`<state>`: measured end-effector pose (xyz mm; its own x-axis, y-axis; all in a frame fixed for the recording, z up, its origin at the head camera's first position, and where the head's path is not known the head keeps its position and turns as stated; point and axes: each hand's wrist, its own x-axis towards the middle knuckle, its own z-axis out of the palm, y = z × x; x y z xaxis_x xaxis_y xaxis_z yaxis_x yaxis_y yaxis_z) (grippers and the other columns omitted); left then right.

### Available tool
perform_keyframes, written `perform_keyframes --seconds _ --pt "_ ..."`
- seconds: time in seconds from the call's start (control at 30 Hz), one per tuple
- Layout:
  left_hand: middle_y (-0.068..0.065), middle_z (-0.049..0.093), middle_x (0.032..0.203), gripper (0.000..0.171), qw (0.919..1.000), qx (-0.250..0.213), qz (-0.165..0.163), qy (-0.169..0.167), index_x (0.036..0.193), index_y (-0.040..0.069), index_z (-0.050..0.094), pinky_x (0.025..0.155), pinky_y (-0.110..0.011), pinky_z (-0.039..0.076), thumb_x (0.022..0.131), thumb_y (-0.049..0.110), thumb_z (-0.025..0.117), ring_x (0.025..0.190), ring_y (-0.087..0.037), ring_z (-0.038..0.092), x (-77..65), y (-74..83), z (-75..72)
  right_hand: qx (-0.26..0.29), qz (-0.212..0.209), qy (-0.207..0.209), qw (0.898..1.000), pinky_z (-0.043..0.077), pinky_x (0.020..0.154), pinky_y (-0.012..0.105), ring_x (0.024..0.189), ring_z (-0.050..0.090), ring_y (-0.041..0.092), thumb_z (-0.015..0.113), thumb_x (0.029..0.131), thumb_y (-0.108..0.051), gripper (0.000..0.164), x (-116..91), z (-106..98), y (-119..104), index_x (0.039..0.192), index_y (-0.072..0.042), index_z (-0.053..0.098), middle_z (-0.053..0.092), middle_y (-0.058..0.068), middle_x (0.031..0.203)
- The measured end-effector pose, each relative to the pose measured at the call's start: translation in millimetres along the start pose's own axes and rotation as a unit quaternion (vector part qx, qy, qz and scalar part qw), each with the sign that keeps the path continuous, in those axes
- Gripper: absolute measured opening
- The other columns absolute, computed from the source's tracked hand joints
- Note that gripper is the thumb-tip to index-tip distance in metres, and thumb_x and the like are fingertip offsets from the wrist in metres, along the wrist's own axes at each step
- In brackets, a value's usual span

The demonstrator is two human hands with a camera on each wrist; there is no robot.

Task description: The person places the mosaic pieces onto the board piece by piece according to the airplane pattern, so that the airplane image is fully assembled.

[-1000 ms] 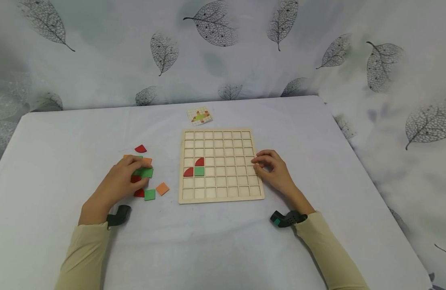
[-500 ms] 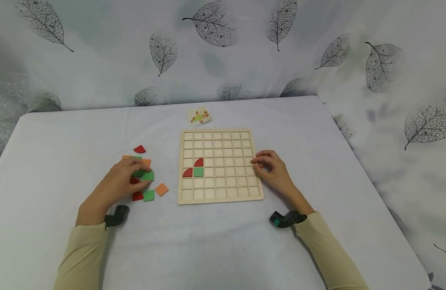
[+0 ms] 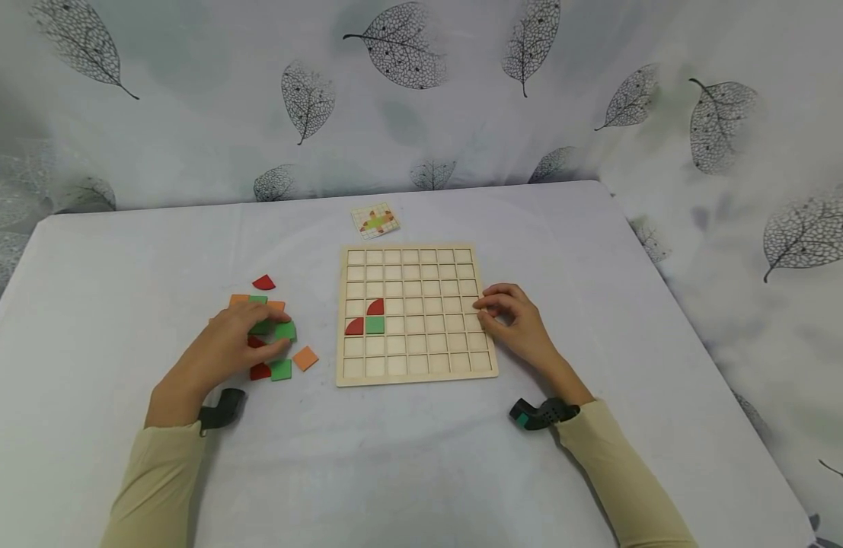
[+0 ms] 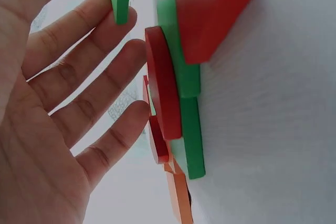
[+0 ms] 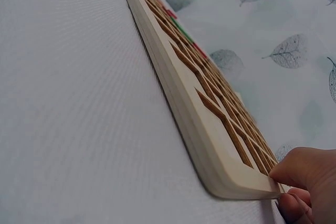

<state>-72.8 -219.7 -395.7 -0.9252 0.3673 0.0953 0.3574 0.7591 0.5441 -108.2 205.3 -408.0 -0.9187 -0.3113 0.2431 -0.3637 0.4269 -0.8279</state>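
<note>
We see the left grip point(image 3: 229, 339) pinching a green tile point(image 3: 286, 331); rightward lies the board point(image 3: 413, 306), held by the right grip point(image 3: 522, 327).

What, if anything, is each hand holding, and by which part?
Left hand: a green tile, pinched at its edges. Right hand: the wooden grid board, pinched at its right edge.

Green tile point(image 3: 286, 331) left of gridded board point(image 3: 416, 307)

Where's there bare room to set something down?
White tablecloth lies bare in front of the square pale wooden grid board, between the tan sleeves, and right of the right hand. Crowded: red, green and orange flat tiles around the left hand.
</note>
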Motion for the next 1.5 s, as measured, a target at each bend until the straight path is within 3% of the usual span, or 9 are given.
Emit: perform_keyframes --seconds 0.33,0.6,0.83,1.0,1.5 --pt "-0.004 0.067 0.103 0.025 0.9984 0.010 0.053 0.018 0.104 0.007 0.069 0.080 -0.040 0.050 0.080 0.010 0.078 0.096 -0.021 0.062 9.9 3.7 4.9 0.003 -0.001 0.001 1.000 0.047 0.080 0.020 0.087 0.056 0.034 0.065 0.085 0.010 0.016 0.6 -1.5 0.5 0.101 0.012 0.068 0.053 0.032 0.118" --pt "0.000 0.067 0.102 0.026 0.9978 0.000 0.064 0.020 0.104 0.009 0.070 0.079 -0.040 0.051 0.079 0.010 0.078 0.093 -0.020 0.061 19.0 9.6 6.1 0.006 -0.002 0.001 1.000 0.047 0.080 0.021 0.087 0.056 0.033 0.065 0.086 0.010 0.016 -0.1 -2.0 2.0 0.102 0.012 0.068 0.053 0.032 0.118" --pt "-0.002 0.068 0.098 0.025 0.9939 0.001 0.106 0.032 0.102 0.005 0.069 0.074 -0.039 0.054 0.078 0.007 0.077 0.088 -0.021 0.064 28.5 13.6 7.8 0.009 -0.011 0.003 1.000 0.047 0.080 0.022 0.086 0.056 0.035 0.065 0.085 0.011 0.016 -0.8 -2.1 2.4 0.101 0.013 0.067 0.053 0.032 0.117" --pt "-0.003 0.067 0.100 0.026 0.9961 -0.005 0.088 0.011 0.104 0.005 0.069 0.077 -0.041 0.054 0.079 0.009 0.077 0.091 -0.021 0.063 32.8 17.9 8.4 0.013 -0.017 0.000 1.000 0.047 0.081 0.025 0.087 0.056 0.034 0.065 0.086 0.011 0.016 -1.5 -2.0 2.9 0.102 0.013 0.067 0.052 0.033 0.117" --pt "-0.003 0.066 0.100 0.028 0.9954 0.002 0.095 -0.013 0.106 0.005 0.069 0.078 -0.039 0.055 0.081 0.012 0.078 0.091 -0.017 0.061 46.9 29.4 15.9 0.014 -0.012 -0.002 1.000 0.048 0.082 0.030 0.087 0.056 0.034 0.065 0.086 0.010 0.016 0.1 -2.2 3.3 0.102 0.013 0.067 0.052 0.033 0.118"
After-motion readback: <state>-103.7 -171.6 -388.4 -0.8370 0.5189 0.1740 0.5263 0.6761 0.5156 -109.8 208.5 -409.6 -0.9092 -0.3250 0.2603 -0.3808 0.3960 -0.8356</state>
